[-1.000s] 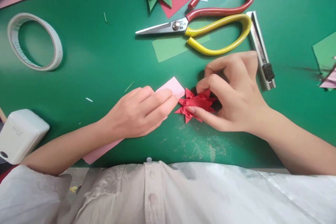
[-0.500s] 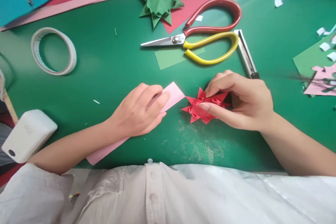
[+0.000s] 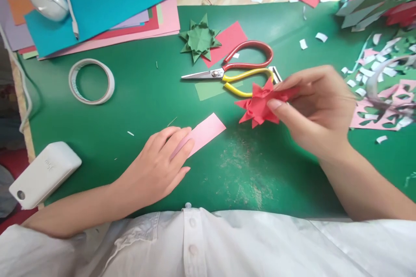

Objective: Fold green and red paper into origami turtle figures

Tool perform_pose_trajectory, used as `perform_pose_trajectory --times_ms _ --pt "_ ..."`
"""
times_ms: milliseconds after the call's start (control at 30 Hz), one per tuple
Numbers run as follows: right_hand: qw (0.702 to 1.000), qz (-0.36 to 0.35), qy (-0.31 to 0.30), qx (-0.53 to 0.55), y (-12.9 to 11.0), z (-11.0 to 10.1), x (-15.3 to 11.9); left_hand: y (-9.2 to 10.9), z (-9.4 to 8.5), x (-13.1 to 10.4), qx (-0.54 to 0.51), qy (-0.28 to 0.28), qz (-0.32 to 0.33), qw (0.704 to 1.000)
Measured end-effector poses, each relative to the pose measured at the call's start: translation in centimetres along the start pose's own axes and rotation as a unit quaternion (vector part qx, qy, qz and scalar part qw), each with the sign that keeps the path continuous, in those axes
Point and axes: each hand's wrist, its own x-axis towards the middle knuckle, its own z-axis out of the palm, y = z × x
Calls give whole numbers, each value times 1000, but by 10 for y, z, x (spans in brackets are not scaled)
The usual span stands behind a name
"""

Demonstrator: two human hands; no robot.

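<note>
My right hand (image 3: pixel 320 114) pinches a red folded paper star (image 3: pixel 258 106) between thumb and fingers. The star is lifted off the green tabletop and overlaps the yellow handle of the scissors (image 3: pixel 232 69). On the table my left hand (image 3: pixel 165 160) lies flat across a pink paper strip (image 3: pixel 209 132), fingers slightly apart, covering the strip's lower part. Beyond the scissors rests a green folded paper star (image 3: pixel 199 39), beside a red paper piece (image 3: pixel 229 41). A small green paper rectangle (image 3: pixel 208 91) lies under the scissors. A cutter knife (image 3: pixel 275 74) is mostly hidden behind the star and right hand.
To the left are a tape roll (image 3: pixel 111 84) and a white device (image 3: pixel 45 175). Coloured paper sheets (image 3: pixel 120 0) with a white mouse (image 3: pixel 48 2) and a cable fill the far left. White scraps (image 3: pixel 388 71) and cut pink paper (image 3: pixel 373 119) lie at right.
My right hand has raised the red star up and away from me. My left hand has slid back down the pink strip, showing more of it. The view has shifted to show more of the table's far side.
</note>
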Motion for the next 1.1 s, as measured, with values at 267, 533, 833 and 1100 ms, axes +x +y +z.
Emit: perform_pose_trajectory --times_ms 267,533,833,1100 --pt "989 48 87 -107 22 -6 59 -11 19 -8 85 69 40 993" --pt "897 -109 47 -427 26 -12 30 -18 17 -2 114 92 49 988" --pt "860 -227 -174 -422 -11 18 -23 -22 18 3 107 130 63 984" --pt "894 -178 -183 -369 -2 24 -27 -25 22 3 74 149 55 985"
